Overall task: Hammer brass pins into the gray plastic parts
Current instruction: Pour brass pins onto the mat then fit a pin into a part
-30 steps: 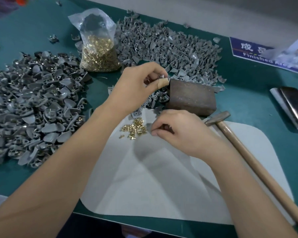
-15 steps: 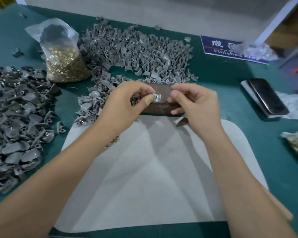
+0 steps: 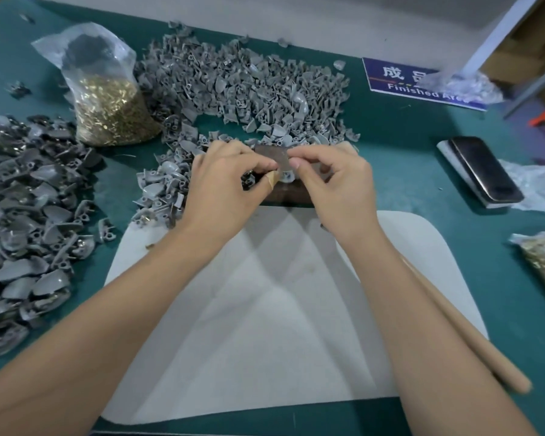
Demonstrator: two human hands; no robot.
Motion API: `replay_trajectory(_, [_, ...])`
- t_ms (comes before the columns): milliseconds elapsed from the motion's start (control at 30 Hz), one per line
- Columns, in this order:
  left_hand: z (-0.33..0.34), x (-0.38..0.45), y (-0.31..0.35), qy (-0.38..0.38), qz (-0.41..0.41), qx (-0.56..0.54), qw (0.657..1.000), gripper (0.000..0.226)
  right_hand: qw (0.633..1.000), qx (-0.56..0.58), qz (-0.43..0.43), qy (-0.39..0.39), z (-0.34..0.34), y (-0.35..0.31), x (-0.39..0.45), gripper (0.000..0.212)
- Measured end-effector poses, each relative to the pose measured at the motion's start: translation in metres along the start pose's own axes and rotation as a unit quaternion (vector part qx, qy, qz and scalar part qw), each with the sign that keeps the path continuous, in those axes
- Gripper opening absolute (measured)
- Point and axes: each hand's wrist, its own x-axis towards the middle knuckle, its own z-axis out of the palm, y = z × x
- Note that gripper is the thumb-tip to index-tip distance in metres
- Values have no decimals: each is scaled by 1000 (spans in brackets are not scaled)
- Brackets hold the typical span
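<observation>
The part (image 3: 286, 176) has been lowered onto the block (image 3: 272, 154); it is pinched by both hands (image 3: 230, 180) (image 3: 331, 180), a pin seemingly being seated, hammering next.

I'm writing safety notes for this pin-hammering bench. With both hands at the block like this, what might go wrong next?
1. Both the left hand and the right hand pinch the gray part on the brown block; a strike could catch fingertips.
2. The hammer handle lies under the right forearm, so reaching for it may jog the part.
3. Loose gray parts crowd the block and could be knocked about.
</observation>
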Motion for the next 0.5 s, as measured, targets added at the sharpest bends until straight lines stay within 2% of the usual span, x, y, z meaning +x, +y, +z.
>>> replay_trajectory(100, [1, 1, -1, 4, -6, 24, 1000, 16, 996, -69, -41, -24, 2, -2, -1, 8])
replay_trajectory(200, [3, 2, 0, 9, -5, 37, 999, 14, 994, -94, -39, -42, -1, -3, 2, 7])
replay_trajectory(500, [3, 1, -2, 13, 0, 44, 999, 9, 959, -267, -70, -72, -5, -23, 5, 14])
